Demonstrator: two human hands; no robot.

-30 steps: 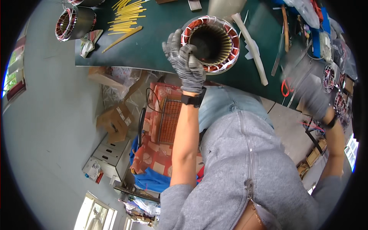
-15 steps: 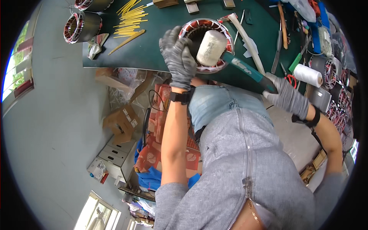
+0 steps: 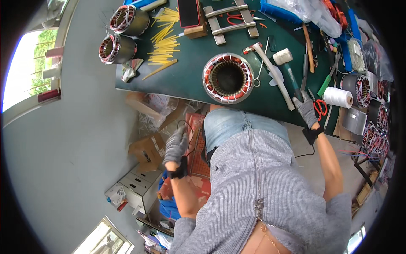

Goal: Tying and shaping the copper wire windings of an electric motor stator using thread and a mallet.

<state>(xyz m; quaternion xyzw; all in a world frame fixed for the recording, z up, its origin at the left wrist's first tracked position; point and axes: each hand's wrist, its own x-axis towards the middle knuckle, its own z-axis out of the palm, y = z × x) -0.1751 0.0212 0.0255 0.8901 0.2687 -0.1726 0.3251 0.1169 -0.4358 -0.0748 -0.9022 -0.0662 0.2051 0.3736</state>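
Note:
A white-headed mallet (image 3: pixel 282 56) with a green and black handle lies at the right of the table. In its grey glove, my right hand (image 3: pixel 307 109) is closed at the end of that handle. A motor stator (image 3: pixel 209 89) with red windings and white lacing stands by the table's near edge, its round bore facing up; neither hand touches it. My left hand (image 3: pixel 176 146), also gloved, hangs off the table at the left, fingers stretched and holding nothing. Beside the mallet lie a long pale strip (image 3: pixel 275 76) and red-handled scissors (image 3: pixel 320 108).
Two more stators (image 3: pixel 117 49) stand at the far left by yellow sticks (image 3: pixel 164 51). A phone (image 3: pixel 188 13) rests on a wooden block; a metal frame (image 3: pixel 231 28) lies beyond the stator. White thread (image 3: pixel 338 97) and several wound parts (image 3: pixel 374 135) crowd the right side.
The mallet has moved from over the stator to the right side of the table. My left hand has let go of the stator and dropped back toward me, off the table.

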